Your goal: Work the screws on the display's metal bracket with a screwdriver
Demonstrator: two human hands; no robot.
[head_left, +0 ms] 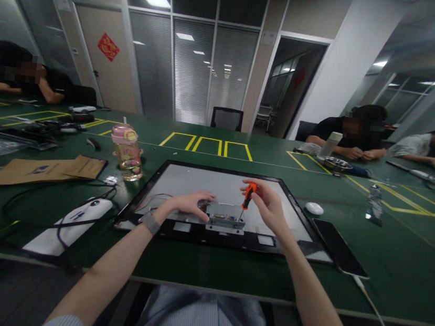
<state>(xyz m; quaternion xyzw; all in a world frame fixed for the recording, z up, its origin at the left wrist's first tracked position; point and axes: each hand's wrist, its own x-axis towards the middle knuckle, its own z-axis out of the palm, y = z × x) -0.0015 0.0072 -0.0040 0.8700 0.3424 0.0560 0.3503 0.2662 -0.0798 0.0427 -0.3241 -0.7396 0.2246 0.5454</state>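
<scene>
A flat display panel (238,185) with a black frame lies on the green table in front of me. At its near side stands a metal bracket (225,227) with connector ports in it. My right hand (269,204) grips an orange and black screwdriver (249,195), its shaft pointing down at the right end of the bracket. Whether the tip sits in a screw is too small to tell. My left hand (192,204) rests at the bracket's left end, thumb and fingers apart, beside a small dark part partly hidden by the fingers.
Left of the panel are a pink-lidded bottle (127,154), a brown paper bag (46,169) and a white power strip (71,224) with dark cables. To the right lie a white earbud case (314,208) and a phone (340,247) on a cable. Several people sit across the table.
</scene>
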